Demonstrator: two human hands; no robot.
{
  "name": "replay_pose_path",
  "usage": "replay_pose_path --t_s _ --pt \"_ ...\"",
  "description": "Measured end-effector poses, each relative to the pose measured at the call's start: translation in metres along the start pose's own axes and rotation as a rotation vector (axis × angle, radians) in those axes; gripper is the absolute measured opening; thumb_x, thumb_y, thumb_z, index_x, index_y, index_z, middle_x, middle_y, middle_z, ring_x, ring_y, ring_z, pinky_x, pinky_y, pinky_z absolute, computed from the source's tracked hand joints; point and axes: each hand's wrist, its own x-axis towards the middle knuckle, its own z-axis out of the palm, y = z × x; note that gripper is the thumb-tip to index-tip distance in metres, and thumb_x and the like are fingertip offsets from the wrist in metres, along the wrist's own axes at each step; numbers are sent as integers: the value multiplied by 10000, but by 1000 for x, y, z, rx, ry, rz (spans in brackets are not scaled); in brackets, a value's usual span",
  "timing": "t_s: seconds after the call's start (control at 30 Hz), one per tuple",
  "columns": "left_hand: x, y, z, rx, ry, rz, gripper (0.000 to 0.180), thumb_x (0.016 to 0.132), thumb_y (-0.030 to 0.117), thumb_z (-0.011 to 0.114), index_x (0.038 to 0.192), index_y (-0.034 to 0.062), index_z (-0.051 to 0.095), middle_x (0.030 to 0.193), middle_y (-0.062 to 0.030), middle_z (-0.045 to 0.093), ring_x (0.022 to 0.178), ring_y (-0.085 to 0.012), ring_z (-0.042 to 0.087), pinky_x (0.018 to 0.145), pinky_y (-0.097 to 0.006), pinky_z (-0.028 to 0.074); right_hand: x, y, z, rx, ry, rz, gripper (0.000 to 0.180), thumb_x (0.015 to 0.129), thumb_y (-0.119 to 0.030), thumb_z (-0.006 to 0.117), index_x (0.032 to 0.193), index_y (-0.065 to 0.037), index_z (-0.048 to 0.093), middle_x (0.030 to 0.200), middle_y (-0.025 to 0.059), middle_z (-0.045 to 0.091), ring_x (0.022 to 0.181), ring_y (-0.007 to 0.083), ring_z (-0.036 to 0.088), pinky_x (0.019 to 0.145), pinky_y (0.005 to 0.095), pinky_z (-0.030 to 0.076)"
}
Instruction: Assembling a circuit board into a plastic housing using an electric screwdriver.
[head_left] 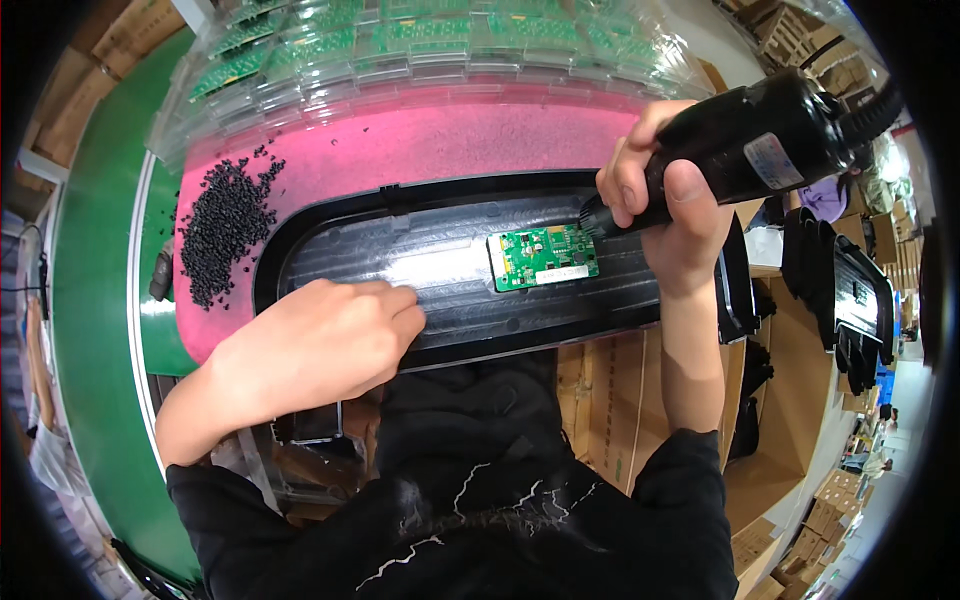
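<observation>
My right hand (680,210) grips a thick black electric screwdriver (745,140), with a cable leaving its rear end. Its tip points down and left at the right edge of a green circuit board (530,250); whether it touches a screw is too small to tell. The board lies flat inside a long black plastic housing (340,245). Over the housing's near left rim, my left hand (325,335) is closed with its fingers curled. Its fingertips are hidden, so what they hold cannot be made out.
A pink mat (420,140) lies under the housing. Small black screws (225,225) are heaped at its left. Stacked clear plastic trays (430,65) with green boards stand behind. A green surface (90,300) runs along the left. More black housings (860,290) and cardboard boxes (800,430) are at right.
</observation>
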Motion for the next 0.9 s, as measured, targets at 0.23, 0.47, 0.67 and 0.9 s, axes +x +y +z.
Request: replay_pose_path --t_s 0.23,0.47,0.67,0.9 --pt "40 -18 -17 -321 320 110 148 819 88 699 876 -30 632 821 -133 657 759 -330 658 640 -387 521 -1 -30 16 510 -44 -183 483 908 -509 567 1114 -75 523 639 -25 476 517 100 462 576 281 388" --pt "60 -23 -18 -517 521 216 176 796 81 735 879 -29 626 808 -142 660 744 -334 650 634 -363 511 -1 -55 38 419 -70 -256 486 862 -495 648 1132 -126 483 666 -43 492 536 85 485 622 285 425" --pt "58 -27 -10 -618 646 160 140 788 49 738 864 -24 647 800 -130 677 700 -279 669 600 -335 513 2 -47 45 436 -18 -254 491 858 -507 652 1135 -136 488 669 -44 495 531 79 481 607 268 428" --pt "54 -25 -7 -371 766 124 113 763 -20 725 851 -20 654 781 -127 670 670 -270 660 581 -326 516 13 -25 44 432 -176 -238 547 874 -576 603 1151 -116 496 671 -21 508 517 99 475 564 278 406"
